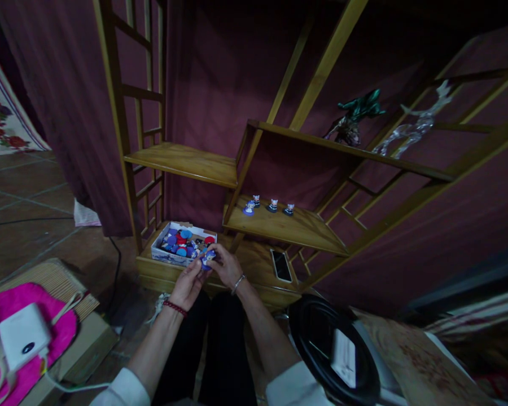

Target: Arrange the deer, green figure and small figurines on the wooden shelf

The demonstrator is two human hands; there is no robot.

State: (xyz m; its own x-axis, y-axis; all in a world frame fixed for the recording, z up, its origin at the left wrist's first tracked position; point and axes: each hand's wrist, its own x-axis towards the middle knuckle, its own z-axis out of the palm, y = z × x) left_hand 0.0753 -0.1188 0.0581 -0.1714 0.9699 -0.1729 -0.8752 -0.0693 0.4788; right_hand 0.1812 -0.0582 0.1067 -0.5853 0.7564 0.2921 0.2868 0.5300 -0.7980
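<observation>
A small purple-and-white figurine (208,258) is held between both of my hands, just in front of the box. My left hand (189,282) grips it from below and the left, palm turned up. The fingers of my right hand (227,267) close on its upper right side. Right behind them a white cardboard box (163,256) holds a jumble of little figurines with purple, blue and red parts. On the low shelf (296,232) above and to the right stand a purple figurine (249,208) and three dark-based ones, among them a middle figurine (273,205).
A phone (281,265) lies on the bottom board. Higher up stand a green ornament (358,115) and a clear deer ornament (419,127). A white power bank (24,336) rests on pink cloth at left. A round black-rimmed object (334,349) is at lower right.
</observation>
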